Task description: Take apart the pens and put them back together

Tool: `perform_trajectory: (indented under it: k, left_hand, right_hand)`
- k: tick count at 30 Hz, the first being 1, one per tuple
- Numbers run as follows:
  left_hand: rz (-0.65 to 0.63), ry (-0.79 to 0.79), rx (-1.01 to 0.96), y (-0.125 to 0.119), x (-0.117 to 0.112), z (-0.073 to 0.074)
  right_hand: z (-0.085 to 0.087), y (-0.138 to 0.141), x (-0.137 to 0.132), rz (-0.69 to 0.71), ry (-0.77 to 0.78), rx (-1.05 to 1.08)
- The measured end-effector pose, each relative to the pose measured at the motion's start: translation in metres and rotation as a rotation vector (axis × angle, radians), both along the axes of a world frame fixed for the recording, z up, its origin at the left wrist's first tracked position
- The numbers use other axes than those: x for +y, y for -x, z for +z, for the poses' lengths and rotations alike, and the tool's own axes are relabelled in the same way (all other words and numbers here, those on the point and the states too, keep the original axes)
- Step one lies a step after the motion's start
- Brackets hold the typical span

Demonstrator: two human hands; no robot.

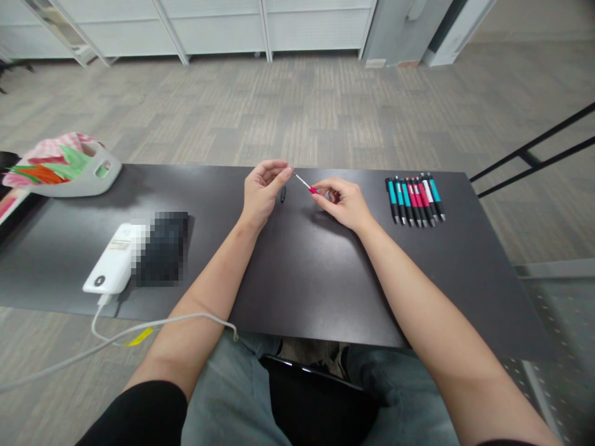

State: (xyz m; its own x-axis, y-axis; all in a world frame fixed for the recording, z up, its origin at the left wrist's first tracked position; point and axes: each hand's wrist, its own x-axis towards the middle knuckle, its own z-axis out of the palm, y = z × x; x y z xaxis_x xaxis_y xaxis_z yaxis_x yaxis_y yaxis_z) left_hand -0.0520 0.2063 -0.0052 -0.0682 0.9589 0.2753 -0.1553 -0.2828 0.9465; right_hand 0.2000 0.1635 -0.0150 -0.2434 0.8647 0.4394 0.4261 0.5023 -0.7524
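Note:
Over the far middle of the table, my left hand (266,189) pinches the dark tip end of a thin white pen refill (303,181) between thumb and fingertips. Whether a spring sits at that tip is too small to tell. The refill's other end runs into a red pen barrel (313,190), mostly hidden by my right hand (341,201), which is closed around it. Just beside my left hand, a small black pen part (283,194) shows below the refill. To the right lies a side-by-side row of several pens (415,199) with teal, red and white barrels and black grips.
On the dark table (307,272), a white power bank (111,260) with a white cable (153,323) lies left, beside a blurred-out dark object (162,248). A white basket (100,183) holding colourful packaging stands at the far left. Black metal bars (530,158) rise beyond the right edge.

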Motion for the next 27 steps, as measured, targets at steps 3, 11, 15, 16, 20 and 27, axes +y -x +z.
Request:
perform_trajectory:
  k: [3,11,15,16,20,27]
  left_hand:
    - [-0.015,-0.027,0.023,0.001,0.001,-0.005]
    - [-0.032,-0.066,0.063,0.005,0.002,-0.004]
    - [-0.036,-0.065,0.142,0.005,-0.002,0.001]
    - [-0.047,-0.068,0.167,0.005,-0.004,0.001]
    - [-0.123,-0.079,0.229,0.001,-0.011,0.004]
    - [0.036,-0.126,0.58,0.013,-0.013,0.007]
  right_hand:
    - [0.0,0.0,0.0,0.001,-0.008,0.002]
    - [-0.002,0.0,0.002,-0.006,-0.003,-0.016]
    - [0.0,0.0,0.001,-0.011,-0.018,-0.033]
    - [0.0,0.0,0.001,-0.011,-0.021,-0.036]
    - [0.001,0.001,0.001,-0.007,-0.018,-0.014]
    - [0.002,0.003,0.001,-0.045,0.052,0.027]
